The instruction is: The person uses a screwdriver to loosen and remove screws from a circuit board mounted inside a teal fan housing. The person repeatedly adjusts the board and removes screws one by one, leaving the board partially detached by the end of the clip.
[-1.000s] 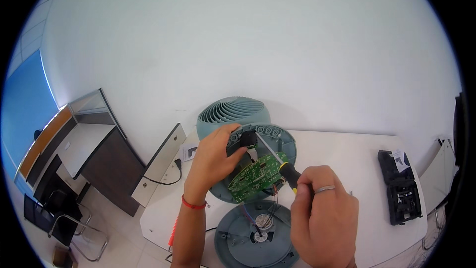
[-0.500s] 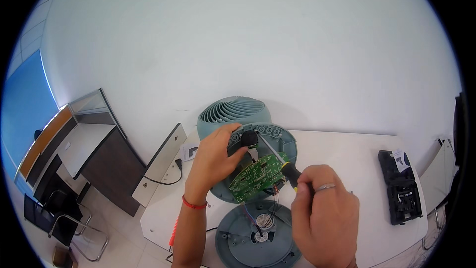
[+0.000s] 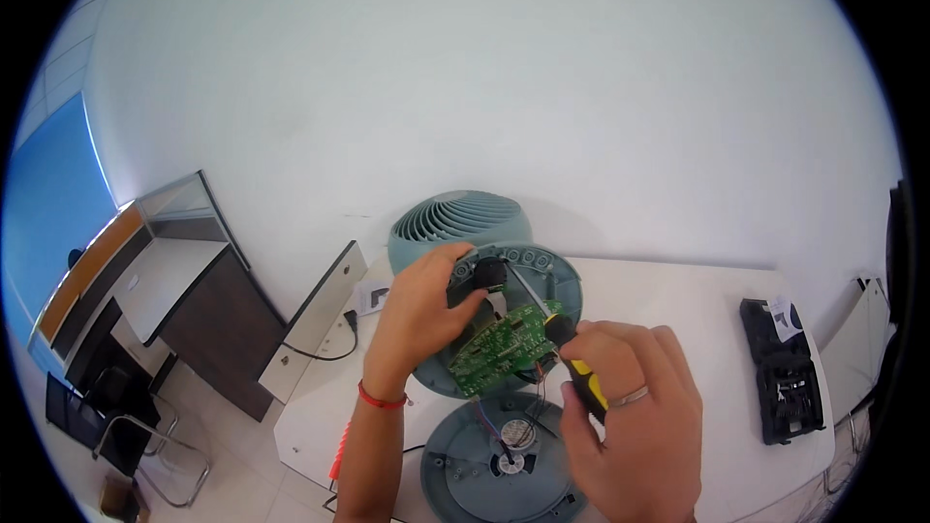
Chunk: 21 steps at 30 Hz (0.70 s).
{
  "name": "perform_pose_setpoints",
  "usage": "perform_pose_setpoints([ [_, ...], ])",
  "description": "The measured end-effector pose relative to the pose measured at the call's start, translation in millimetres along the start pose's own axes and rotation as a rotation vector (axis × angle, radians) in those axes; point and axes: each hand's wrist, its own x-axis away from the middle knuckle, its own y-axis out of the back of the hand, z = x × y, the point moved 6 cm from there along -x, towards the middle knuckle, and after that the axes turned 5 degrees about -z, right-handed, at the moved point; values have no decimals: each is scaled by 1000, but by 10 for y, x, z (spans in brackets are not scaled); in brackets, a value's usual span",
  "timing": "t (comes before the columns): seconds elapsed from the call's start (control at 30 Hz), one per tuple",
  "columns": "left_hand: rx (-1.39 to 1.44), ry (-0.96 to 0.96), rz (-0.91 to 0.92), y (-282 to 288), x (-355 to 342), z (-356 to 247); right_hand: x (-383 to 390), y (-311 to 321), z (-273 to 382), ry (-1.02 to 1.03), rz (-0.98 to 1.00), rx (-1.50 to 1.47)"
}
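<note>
My left hand [image 3: 417, 315] grips the upper left rim of a round grey-green plastic housing [image 3: 568, 283], its thumb against a small black round part [image 3: 490, 273]. A green circuit board [image 3: 504, 344] lies slanted across the housing, joined by a pale ribbon cable. My right hand [image 3: 641, 416] is closed round the black and yellow handle of a screwdriver [image 3: 587, 387]. The shaft slants up and left to the housing's upper edge, beside the black part; the tip's exact seat is too small to tell. Thin wires run from the board to a round grey cover [image 3: 450, 494] below.
A grey-green fan head [image 3: 460, 218] with a spiral grille stands behind the housing. At the right of the white table [image 3: 678, 329] lies an open black tool case [image 3: 787, 387]. A black power plug [image 3: 350, 318] and a printed leaflet [image 3: 371, 296] are to the left.
My right hand has shifted its grip on the screwdriver, so more of the handle shows between thumb and fingers. My left hand keeps its hold on the housing.
</note>
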Motion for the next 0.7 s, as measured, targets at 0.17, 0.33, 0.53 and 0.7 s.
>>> perform_pose_setpoints([
  [0.17,-11,-9,-6,29,18,-1,-46,6,-7,58,-8,-48],
  [0.33,2,-3,7,7,6,-11,-37,48,-10,-25,-39,-66],
  [0.53,102,-51,-77,94,-22,-189,-17,17,-32,-46,-55,-10],
  [0.7,3,-202,-133,85,-16,-293,-32,121,19,-7,-56,-39],
])
